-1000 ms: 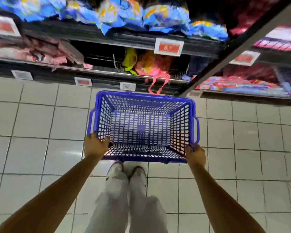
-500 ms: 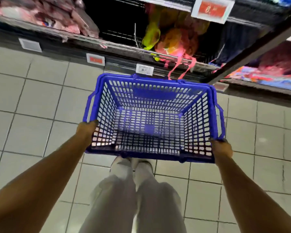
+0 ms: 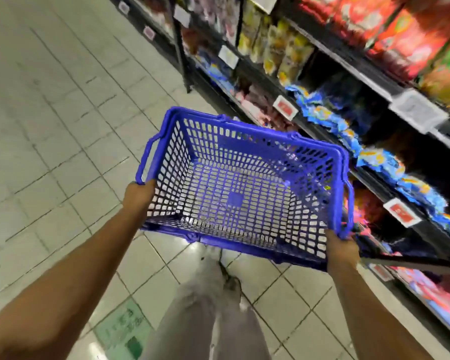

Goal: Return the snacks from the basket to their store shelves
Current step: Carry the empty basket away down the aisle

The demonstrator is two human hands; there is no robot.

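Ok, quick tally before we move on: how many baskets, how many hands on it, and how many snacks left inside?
Blue basket: 1
Hands gripping it: 2, the left hand at the near left corner, the right hand at the near right corner
Snacks in the basket: 0, only the mesh bottom shows
Total: 3

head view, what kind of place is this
Most likely a supermarket or grocery snack aisle. Dark shelves packed with bright snack bags run along the right, red price tags are clipped to their edges, and both hands hold an empty blue shopping basket above a tiled floor.
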